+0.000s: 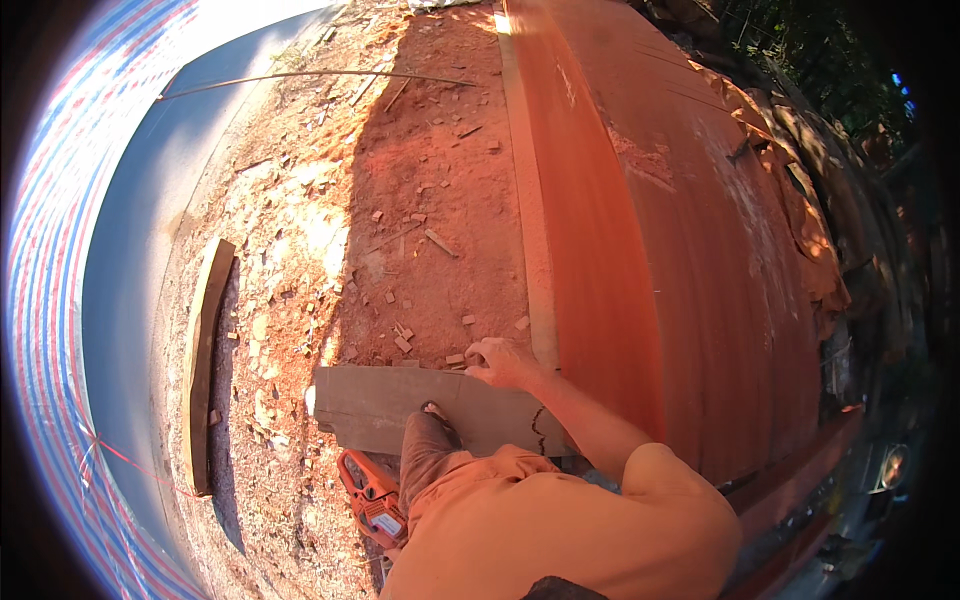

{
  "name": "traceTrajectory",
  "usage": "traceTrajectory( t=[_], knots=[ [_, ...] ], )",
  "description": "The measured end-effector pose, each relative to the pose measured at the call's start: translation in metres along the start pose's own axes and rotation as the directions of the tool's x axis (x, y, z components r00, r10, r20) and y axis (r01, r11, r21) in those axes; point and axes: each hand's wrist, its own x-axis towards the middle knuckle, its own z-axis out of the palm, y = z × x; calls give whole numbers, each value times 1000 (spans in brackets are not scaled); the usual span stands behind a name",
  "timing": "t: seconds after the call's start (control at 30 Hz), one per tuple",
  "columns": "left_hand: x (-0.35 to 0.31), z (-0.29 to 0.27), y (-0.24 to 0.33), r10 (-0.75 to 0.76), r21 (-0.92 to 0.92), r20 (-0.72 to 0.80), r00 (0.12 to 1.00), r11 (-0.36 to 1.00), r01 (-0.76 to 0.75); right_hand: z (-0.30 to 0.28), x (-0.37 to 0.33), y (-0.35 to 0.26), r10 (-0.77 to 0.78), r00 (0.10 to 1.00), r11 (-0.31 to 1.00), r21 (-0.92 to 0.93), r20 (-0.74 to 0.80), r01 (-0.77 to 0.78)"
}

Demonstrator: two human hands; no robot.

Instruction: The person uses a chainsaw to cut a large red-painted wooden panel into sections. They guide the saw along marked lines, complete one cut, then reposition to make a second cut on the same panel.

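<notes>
My right hand (497, 362) is at the far edge of a grey-brown wooden slab (375, 400), close to the large reddish timber. Its fingers are curled in; whatever they hold, if anything, cannot be made out. My foot (435, 410) rests on top of the slab, which has a dark wavy mark near its right end. Beside my leg, at the lower left, an orange chainsaw (370, 500) shows partly, its rear hidden behind my shirt. My left hand cannot be made out.
A huge reddish sawn timber (610, 250) runs along the right. A long curved wood piece (205, 370) lies on the left, on ground strewn with sawdust and wood chips (440, 243). A thin stick (320, 73) crosses farther off. Striped sheeting (55, 240) borders the far left.
</notes>
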Motion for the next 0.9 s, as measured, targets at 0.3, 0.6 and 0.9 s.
traceTrajectory(
  t=[0.3, 0.6, 0.9],
  knots=[
    [12, 175, 126, 37, 190, 129, 991, 980, -61, -100, 43, 66, 207, 826, 978, 89, -525, -189],
    [24, 457, 151, 56, 318, 285, 957, 936, -149, -308, 133, 244, 292, 450, 948, 195, -844, -250],
    [-11, 696, 127, -12, 437, 349, 937, 887, -152, -521, 207, 446, 390, 208, 799, 218, -897, -560]
  ],
)
